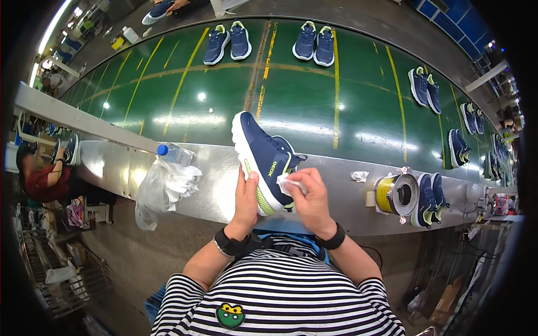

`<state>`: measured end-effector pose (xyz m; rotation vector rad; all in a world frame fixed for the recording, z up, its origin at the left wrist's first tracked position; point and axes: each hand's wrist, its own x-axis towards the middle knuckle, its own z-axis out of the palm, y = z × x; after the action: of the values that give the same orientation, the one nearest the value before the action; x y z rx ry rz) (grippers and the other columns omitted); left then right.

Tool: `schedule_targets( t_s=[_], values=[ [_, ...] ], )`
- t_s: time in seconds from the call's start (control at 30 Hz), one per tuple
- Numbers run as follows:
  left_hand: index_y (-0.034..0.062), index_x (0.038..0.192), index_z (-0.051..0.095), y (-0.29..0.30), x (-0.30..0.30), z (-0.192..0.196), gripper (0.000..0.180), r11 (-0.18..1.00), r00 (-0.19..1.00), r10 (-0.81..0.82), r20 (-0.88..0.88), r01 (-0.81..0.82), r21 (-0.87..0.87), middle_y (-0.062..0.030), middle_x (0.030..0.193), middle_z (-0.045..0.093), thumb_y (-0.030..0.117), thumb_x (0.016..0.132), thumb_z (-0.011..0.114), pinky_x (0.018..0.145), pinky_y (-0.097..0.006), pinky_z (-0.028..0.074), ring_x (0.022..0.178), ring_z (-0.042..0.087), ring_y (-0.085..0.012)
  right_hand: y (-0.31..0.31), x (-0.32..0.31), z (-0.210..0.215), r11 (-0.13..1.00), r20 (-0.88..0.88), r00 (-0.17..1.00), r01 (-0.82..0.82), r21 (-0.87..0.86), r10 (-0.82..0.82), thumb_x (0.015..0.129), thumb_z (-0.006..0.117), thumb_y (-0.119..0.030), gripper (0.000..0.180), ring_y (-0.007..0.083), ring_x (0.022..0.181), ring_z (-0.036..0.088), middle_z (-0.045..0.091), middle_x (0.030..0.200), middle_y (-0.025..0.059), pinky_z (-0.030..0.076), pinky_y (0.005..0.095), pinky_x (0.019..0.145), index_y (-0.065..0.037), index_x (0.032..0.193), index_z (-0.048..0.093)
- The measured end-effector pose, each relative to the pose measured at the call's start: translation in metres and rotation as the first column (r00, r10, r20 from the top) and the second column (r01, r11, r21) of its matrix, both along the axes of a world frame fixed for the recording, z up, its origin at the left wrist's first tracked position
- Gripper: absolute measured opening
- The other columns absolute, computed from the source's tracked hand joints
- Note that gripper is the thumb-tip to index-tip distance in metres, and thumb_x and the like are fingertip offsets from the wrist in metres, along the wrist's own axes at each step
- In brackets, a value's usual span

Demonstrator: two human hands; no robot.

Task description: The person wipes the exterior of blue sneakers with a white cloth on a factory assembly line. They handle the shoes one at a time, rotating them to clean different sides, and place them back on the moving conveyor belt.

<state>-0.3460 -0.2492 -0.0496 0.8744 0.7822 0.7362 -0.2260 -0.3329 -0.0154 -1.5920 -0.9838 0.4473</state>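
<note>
A navy sports shoe [260, 152] with a white sole and yellow-green trim lies on its side over the metal ledge [218, 179], toe pointing away from me. My left hand [246, 197] grips its sole at the heel end. My right hand [307, 196] presses a small white cloth [290, 183] against the shoe's heel and ankle opening.
Several pairs of navy shoes [227, 42] ride the green conveyor belt [302, 101] beyond the ledge. A clear plastic bag with white cloths [162, 187] and a water bottle [175, 153] sit left; a yellow tape roll [395, 194] and shoe pair [429, 198] sit right. Another person [42, 176] sits far left.
</note>
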Motion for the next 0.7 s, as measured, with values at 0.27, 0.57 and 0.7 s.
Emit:
schedule_targets(
  t_s=[0.27,0.57,0.7],
  values=[
    [-0.0043,0.134,0.014,0.005,-0.025,-0.011,0.056,0.983,0.989,0.064,-0.135,-0.039,0.179,-0.0135,0.122,0.041,0.022,0.092,0.039,0.089,-0.025,0.035,0.105,0.044,-0.0151,0.012,-0.031,-0.005,0.992,-0.11,0.993,0.025,-0.122,-0.039,0.075,0.062,-0.005,0.009,0.0102,0.066,0.052,0.055,0.074,0.0032,0.042,0.022,0.058,-0.001,0.08,0.055],
    [-0.0057,0.134,0.014,0.015,-0.044,0.002,0.057,0.985,0.993,0.046,-0.113,-0.027,0.172,-0.0147,0.123,0.04,0.021,0.091,0.04,0.09,-0.025,0.035,0.106,0.043,-0.016,0.022,-0.046,-0.001,0.969,-0.433,0.901,-0.081,-0.234,-0.029,0.077,0.064,-0.01,0.013,0.0031,0.065,0.049,0.056,0.075,-0.0019,0.041,0.0177,0.057,-0.002,0.084,0.057],
    [-0.0058,0.134,0.014,0.014,-0.052,-0.002,0.057,0.989,0.995,0.051,-0.081,-0.039,0.141,-0.0147,0.124,0.04,0.021,0.091,0.04,0.091,-0.026,0.034,0.108,0.043,-0.0167,0.019,-0.051,0.005,0.96,-0.453,0.891,-0.099,-0.262,-0.032,0.077,0.064,-0.011,0.013,0.0029,0.065,0.049,0.056,0.074,-0.0019,0.041,0.0171,0.057,-0.002,0.085,0.058]
  ],
)
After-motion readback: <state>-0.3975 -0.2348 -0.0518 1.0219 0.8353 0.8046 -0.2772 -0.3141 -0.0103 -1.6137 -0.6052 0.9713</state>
